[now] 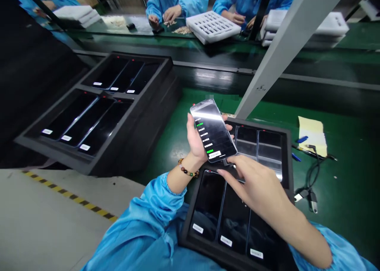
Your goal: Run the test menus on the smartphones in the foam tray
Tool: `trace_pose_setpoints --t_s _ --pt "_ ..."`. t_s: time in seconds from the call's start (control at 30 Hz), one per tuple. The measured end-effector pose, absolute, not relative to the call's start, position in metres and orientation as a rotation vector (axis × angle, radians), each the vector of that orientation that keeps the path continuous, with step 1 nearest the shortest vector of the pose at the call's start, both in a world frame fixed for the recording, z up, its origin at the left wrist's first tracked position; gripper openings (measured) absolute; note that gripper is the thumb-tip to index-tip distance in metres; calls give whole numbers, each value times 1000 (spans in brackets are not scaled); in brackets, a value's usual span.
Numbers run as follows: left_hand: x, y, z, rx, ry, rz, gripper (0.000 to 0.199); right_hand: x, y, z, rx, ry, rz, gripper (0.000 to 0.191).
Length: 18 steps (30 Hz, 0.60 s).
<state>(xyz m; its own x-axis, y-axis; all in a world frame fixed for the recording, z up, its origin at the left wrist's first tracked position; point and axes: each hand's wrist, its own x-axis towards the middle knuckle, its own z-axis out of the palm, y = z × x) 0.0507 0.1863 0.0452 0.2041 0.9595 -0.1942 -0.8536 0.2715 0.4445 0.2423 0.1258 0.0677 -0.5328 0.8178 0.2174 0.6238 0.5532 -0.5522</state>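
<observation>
My left hand (196, 140) is closed around a smartphone (212, 130), screen facing up, showing a list of white and green text lines. A white label sticks to the phone's lower edge. At that same lower edge is a small dark plug (226, 163), partly hidden by my right hand (252, 180). My right index finger and thumb sit on either side of the plug; how firmly they grip it is hard to see. Below both hands lies a black foam tray (185, 233) holding several dark-screened phones with white labels.
On the left, stacked black foam trays (154, 108) hold more phones. To the right on the green bench lie yellow paper (313, 134), blue pens (303, 139) and cables with USB plugs (313, 201). A grey post (267, 73) slants upward. Co-workers' hands (172, 14) work across the line.
</observation>
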Motion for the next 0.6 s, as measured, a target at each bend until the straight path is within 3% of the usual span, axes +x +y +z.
trace_pose_setpoints --t_s 0.1,0.17,0.27,0.33,0.5,0.6 --pt "53 184 47 234 475 1266 109 227 116 72 -1110 -2388 112 27" --pt "45 190 45 183 461 1335 101 223 107 80 -1019 -2372 22 34" --pt "26 204 39 84 462 1618 85 235 94 98 -949 -2315 226 36" --pt "14 213 34 74 516 1684 82 261 92 113 -1137 -2155 503 32" --pt "14 222 27 123 539 1581 80 363 122 120 -1557 -1429 870 42" --pt "28 218 25 165 573 1501 84 410 153 96 -1716 -1364 838 54"
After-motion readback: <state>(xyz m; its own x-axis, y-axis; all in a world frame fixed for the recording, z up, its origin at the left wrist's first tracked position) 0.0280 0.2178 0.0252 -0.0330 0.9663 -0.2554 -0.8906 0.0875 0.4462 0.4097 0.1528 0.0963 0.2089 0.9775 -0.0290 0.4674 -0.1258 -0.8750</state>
